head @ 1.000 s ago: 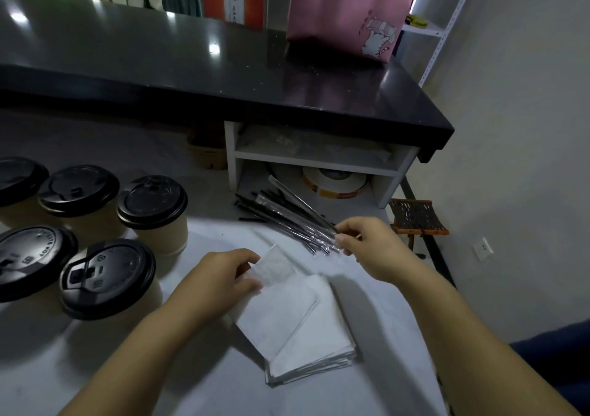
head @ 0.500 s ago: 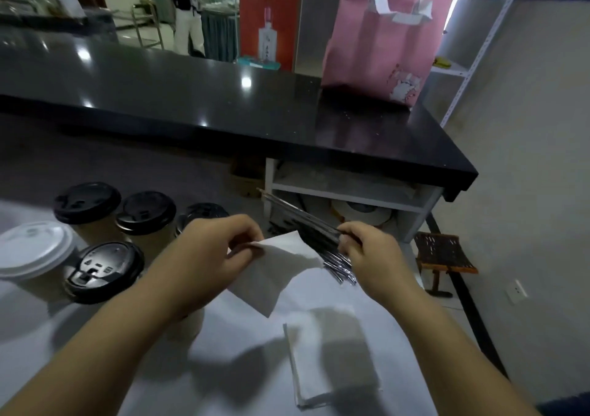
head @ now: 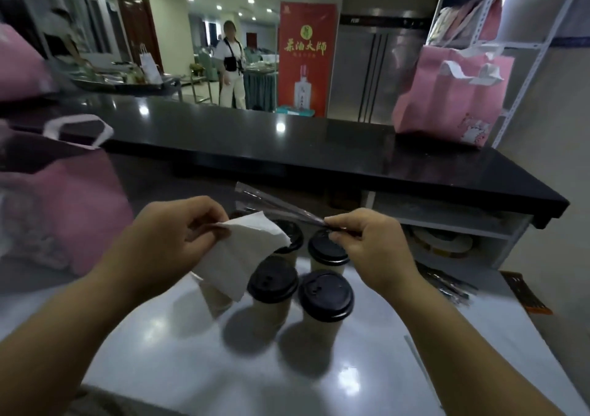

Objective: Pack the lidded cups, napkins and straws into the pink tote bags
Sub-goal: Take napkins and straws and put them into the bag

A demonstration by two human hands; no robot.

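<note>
Head view: a white napkin [head: 245, 249] hangs from the left hand [head: 166, 240], its top edge pinched between the thumb and curled fingers [head: 204, 214]. Its lower corner droops in front of the cups. At three o'clock from the napkin, the right hand [head: 367, 246] pinches the near end of a few clear-wrapped straws [head: 271, 203]. Its fingertips are clamped together on the wrappers, and the straws slant away toward ten o'clock. Both hands are held in the air over the white table [head: 191, 367], with the forearms reaching in from the bottom corners.

Under the hands stands a cluster of paper cups [head: 273, 280] with black lids. Four lids show plainly, two near and two behind. A fifth cup is mostly hidden behind the napkin. The lids hide what is inside.

At nine o'clock from the cups a pink tote bag [head: 64, 211] stands at the table's left edge. It is blurred, its white handle is raised, and its inside is out of sight. A second pink tote bag [head: 453, 96] stands at one o'clock on the black table [head: 287, 141] with its handles up, and its contents are likewise hidden. Loose straws [head: 447, 284] lie on the white table at three o'clock from the cups.

Beyond the black table, at twelve o'clock, are a red banner [head: 306, 57] and a standing person [head: 231, 64].
</note>
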